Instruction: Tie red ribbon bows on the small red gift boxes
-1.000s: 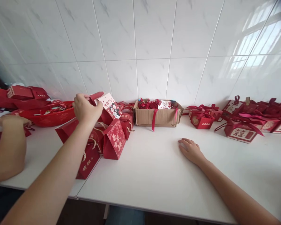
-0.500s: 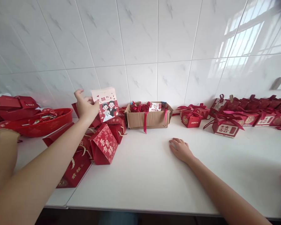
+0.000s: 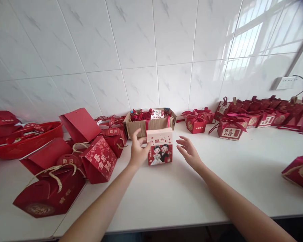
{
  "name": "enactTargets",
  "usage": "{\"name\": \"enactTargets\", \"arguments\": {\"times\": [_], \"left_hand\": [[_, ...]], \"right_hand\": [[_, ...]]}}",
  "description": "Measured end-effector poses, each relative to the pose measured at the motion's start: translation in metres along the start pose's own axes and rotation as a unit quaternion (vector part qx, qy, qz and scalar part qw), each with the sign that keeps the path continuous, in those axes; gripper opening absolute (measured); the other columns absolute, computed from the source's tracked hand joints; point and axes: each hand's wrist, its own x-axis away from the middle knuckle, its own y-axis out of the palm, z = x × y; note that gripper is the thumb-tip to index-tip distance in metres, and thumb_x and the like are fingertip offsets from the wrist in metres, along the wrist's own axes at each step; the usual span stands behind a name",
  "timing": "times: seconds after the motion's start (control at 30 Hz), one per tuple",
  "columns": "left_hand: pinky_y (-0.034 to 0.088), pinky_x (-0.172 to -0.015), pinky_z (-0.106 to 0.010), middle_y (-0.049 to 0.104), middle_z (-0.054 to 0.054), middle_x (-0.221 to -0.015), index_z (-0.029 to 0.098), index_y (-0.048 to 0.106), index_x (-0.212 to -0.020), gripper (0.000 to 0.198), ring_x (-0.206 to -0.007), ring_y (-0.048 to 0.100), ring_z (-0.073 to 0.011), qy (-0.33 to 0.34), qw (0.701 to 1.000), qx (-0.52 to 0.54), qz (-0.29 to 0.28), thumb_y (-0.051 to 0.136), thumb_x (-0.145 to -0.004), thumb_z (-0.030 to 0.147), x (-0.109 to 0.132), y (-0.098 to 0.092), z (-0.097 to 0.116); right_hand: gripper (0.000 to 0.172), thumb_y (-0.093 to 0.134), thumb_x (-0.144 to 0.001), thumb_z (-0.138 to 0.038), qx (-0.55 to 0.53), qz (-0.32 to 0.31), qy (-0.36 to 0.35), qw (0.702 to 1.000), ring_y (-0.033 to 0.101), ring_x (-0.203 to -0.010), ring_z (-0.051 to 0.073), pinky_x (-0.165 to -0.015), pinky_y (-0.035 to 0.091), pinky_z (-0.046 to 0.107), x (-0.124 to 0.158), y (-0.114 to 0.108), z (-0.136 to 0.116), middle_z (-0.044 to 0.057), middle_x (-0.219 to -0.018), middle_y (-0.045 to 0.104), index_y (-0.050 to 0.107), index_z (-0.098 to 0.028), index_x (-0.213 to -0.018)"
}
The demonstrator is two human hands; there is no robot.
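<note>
A pink and red box (image 3: 160,151) printed with a cartoon bride and groom stands upright on the white table, in front of the cardboard box. My left hand (image 3: 138,149) is at its left side, thumb by the upper edge and fingers apart; whether it still touches the box is hard to tell. On the other side, a small gap away, my right hand (image 3: 189,151) is held with its fingers spread and nothing in them.
The cardboard box (image 3: 137,128) of ribbons stands by the tiled wall. Red gift boxes (image 3: 99,159) with rope handles and a red basin (image 3: 25,144) are at left. Ribboned boxes (image 3: 231,129) line the right; another red box (image 3: 300,171) sits at the right edge.
The cartoon box has come from the left pile to the table's middle with my left hand. My right hand has lifted beside it. The view has shifted right, and the other person's arm is gone.
</note>
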Motion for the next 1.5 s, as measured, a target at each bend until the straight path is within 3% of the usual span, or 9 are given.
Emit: {"name": "enactTargets", "arguments": {"times": [0.17, 0.3, 0.43, 0.7, 0.83, 0.9, 1.03, 1.2, 1.5], "left_hand": [[0.047, -0.086, -0.035, 0.068, -0.004, -0.091, 0.024, 0.021, -0.139, 0.074, -0.09, 0.063, -0.0185, 0.007, 0.998, 0.004, -0.07, 0.061, -0.077, 0.023, 0.017, 0.017, -0.008], [0.045, -0.089, -0.035, 0.066, -0.002, -0.091, 0.026, 0.022, -0.14, 0.073, -0.089, 0.06, -0.0178, 0.033, 0.992, -0.023, -0.122, 0.061, -0.078, 0.023, 0.018, 0.012, 0.0], [0.045, -0.083, -0.032, 0.063, -0.003, -0.088, 0.022, 0.059, -0.104, 0.028, -0.084, 0.058, -0.0192, 0.024, 0.984, -0.056, -0.169, 0.062, -0.077, 0.029, 0.02, 0.008, 0.004], [0.044, -0.08, -0.03, 0.062, -0.003, -0.084, 0.02, 0.061, -0.074, 0.015, -0.081, 0.057, -0.0192, 0.017, 0.992, -0.016, -0.125, 0.065, -0.075, 0.034, 0.018, -0.007, 0.004], [0.047, -0.075, -0.031, 0.066, -0.001, -0.081, 0.02, 0.063, -0.088, 0.021, -0.078, 0.061, -0.0193, -0.08, 0.988, 0.091, -0.096, 0.066, -0.074, 0.036, 0.007, -0.03, -0.01], [0.049, -0.073, -0.032, 0.068, -0.001, -0.08, 0.02, 0.062, -0.092, 0.023, -0.075, 0.063, -0.0191, -0.086, 0.987, 0.109, -0.079, 0.063, -0.077, 0.037, 0.005, -0.038, -0.016], [0.052, -0.072, -0.034, 0.07, -0.003, -0.089, 0.021, 0.061, -0.103, 0.029, -0.08, 0.067, -0.0215, -0.137, 0.97, 0.196, -0.051, 0.062, -0.079, 0.036, 0.004, -0.045, -0.02], [0.053, -0.076, -0.035, 0.071, -0.006, -0.101, 0.021, 0.053, -0.125, 0.049, -0.089, 0.068, -0.0232, -0.167, 0.952, 0.258, 0.0, 0.064, -0.078, 0.033, -0.005, -0.054, -0.025], [0.051, -0.081, -0.036, 0.071, -0.007, -0.104, 0.021, 0.032, -0.142, 0.072, -0.089, 0.068, -0.0242, -0.137, 0.964, 0.223, -0.053, 0.063, -0.079, 0.033, -0.018, -0.076, -0.03]], "right_hand": [[0.061, 0.053, -0.087, -0.039, -0.144, -0.005, -0.079, 0.986, 0.053, -0.117, 0.02, -0.099, 0.042, 0.041, 0.001, -0.006, -0.021, 0.009, -0.127, 0.054, 0.023, -0.03, -0.139], [0.04, 0.056, -0.086, -0.038, -0.146, 0.001, -0.061, 0.987, 0.06, -0.093, 0.018, -0.085, 0.05, 0.037, 0.002, -0.009, -0.028, 0.005, -0.1, 0.061, 0.043, -0.027, -0.122], [0.024, 0.056, -0.084, -0.043, -0.186, 0.001, -0.002, 0.983, 0.059, -0.083, 0.017, -0.069, 0.052, 0.03, 0.004, -0.008, -0.032, 0.004, -0.091, 0.059, 0.051, -0.023, -0.097], [0.031, 0.058, -0.08, -0.051, -0.245, -0.069, 0.044, 0.966, 0.057, -0.069, 0.015, -0.062, 0.049, 0.028, 0.004, 0.004, -0.051, 0.001, -0.074, 0.058, 0.051, -0.021, -0.078], [0.05, 0.029, -0.091, -0.056, -0.125, -0.083, 0.011, 0.989, 0.063, -0.087, 0.02, -0.077, 0.05, 0.034, -0.046, 0.012, -0.057, 0.008, -0.094, 0.066, 0.062, -0.018, -0.092], [0.042, 0.034, -0.092, -0.047, 0.038, -0.052, -0.019, 0.998, 0.064, -0.089, 0.02, -0.078, 0.051, 0.034, -0.079, 0.024, -0.057, 0.01, -0.104, 0.066, 0.06, -0.018, -0.107], [0.044, 0.045, -0.087, -0.031, 0.149, -0.028, -0.043, 0.987, 0.059, -0.102, 0.024, -0.09, 0.044, 0.044, -0.127, 0.059, -0.052, 0.012, -0.141, 0.042, 0.048, -0.021, -0.13], [0.047, 0.04, -0.09, -0.034, 0.273, -0.031, -0.03, 0.961, 0.045, -0.12, 0.035, -0.092, 0.037, 0.054, -0.131, 0.082, -0.05, 0.013, -0.137, 0.045, 0.043, -0.023, -0.135], [0.024, 0.051, -0.083, -0.032, 0.361, -0.12, 0.011, 0.925, 0.061, -0.087, 0.022, -0.067, 0.044, 0.029, -0.119, 0.053, -0.075, 0.01, -0.107, 0.06, 0.066, -0.02, -0.097]]}}
